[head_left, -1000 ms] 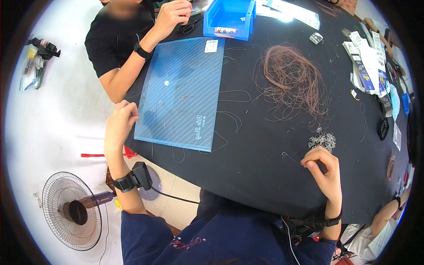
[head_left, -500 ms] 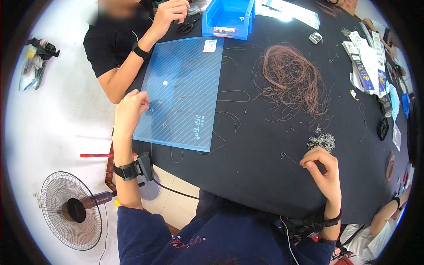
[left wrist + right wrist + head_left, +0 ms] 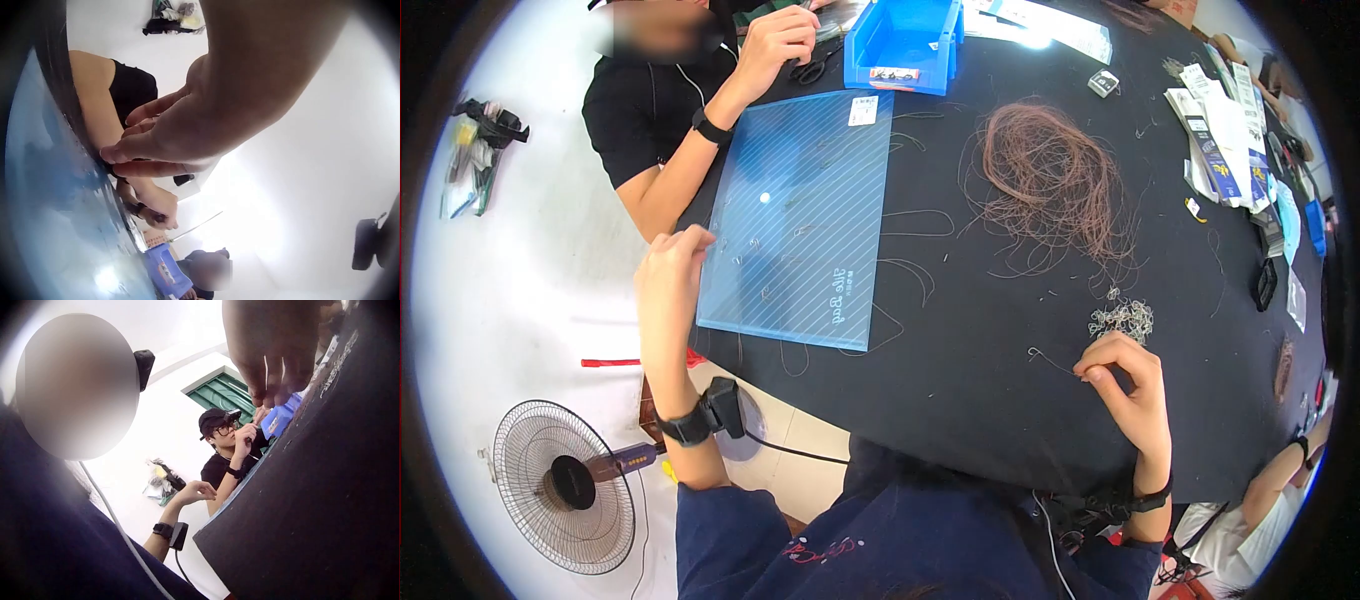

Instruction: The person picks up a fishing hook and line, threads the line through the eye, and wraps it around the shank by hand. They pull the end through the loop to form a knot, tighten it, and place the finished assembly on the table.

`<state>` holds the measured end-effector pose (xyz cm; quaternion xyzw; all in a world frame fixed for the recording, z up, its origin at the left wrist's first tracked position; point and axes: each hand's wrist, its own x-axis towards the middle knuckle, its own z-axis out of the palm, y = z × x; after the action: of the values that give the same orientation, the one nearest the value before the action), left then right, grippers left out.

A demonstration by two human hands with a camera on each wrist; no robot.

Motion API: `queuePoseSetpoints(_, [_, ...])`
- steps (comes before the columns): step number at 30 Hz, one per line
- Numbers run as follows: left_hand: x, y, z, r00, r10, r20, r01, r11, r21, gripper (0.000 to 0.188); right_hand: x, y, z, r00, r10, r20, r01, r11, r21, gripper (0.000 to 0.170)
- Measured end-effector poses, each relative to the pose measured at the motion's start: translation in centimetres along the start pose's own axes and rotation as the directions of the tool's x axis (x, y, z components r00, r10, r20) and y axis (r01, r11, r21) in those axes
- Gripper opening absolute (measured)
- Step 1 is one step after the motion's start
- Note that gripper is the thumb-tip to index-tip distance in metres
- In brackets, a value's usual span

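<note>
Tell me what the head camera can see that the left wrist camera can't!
Only the head camera shows the fan, the brown tangle and the pile of metal bits.

Only the left wrist camera shows a blurred head past the blue bin.

Both show the left hand, the blue folder, that same bin, the arm of the person across the table, and the bag of odds and ends.

The translucent blue file bag [image 3: 800, 225] at left of centre looks like smooth, glossy plastic, the tabletop [image 3: 960, 370] beneath it matt black, the small clasps [image 3: 1122, 320] at right shiny metal.
</note>
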<state>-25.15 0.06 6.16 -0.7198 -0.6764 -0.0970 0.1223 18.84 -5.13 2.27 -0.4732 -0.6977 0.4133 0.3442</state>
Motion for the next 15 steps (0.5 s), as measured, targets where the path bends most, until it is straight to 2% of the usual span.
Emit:
queuePoseSetpoints(3, [-0.9, 4.1, -3.0, 0.999, -0.025, 0.028, 0.028, 0.994, -0.107, 0.013, 0.0, 0.0, -0.1, 1.0, -0.002, -0.01, 0.002, 1.0, 0.004, 0.005])
queuePoseSetpoints(5, [-1.8, 6.3, -3.5, 0.977, 0.194, 0.084, -0.131, 0.865, -0.484, 0.018, -0.1, -0.2, -0.3, 1.0, -0.002, -0.029, 0.002, 1.0, 0.002, 0.005])
queuePoseSetpoints(6, [-1.9, 8.1, -4.1, 0.915, 0.361, 0.178, -0.159, 0.731, -0.663, 0.02, -0.1, -0.4, -0.4, 0.999, -0.004, -0.04, 0.004, 1.0, -0.003, 0.005])
queuePoseSetpoints(7, [-2.0, 10.1, -4.5, 0.817, 0.529, 0.229, -0.138, 0.566, -0.813, 0.021, -0.1, -0.5, -0.6, 0.999, -0.006, -0.049, 0.006, 1.0, -0.007, 0.004])
queuePoseSetpoints(9, [-2.7, 13.4, -3.9, 0.652, 0.702, 0.287, -0.098, 0.453, -0.886, 0.031, -0.3, -0.4, -0.8, 0.996, 0.037, -0.085, -0.036, 0.999, 0.02, 0.004])
queuePoseSetpoints(12, [-3.0, 17.3, -2.6, 0.655, 0.716, 0.242, -0.341, 0.566, -0.751, 0.041, -0.4, -0.3, -1.0, 0.986, 0.09, -0.138, -0.082, 0.995, 0.059, 0.005])
queuePoseSetpoints(15, [-3.1, 20.1, -1.2, 0.73, 0.639, 0.243, -0.469, 0.727, -0.502, 0.049, 0.0, -0.5, -1.9, 0.983, 0.081, -0.164, -0.079, 0.997, 0.02, 0.005])
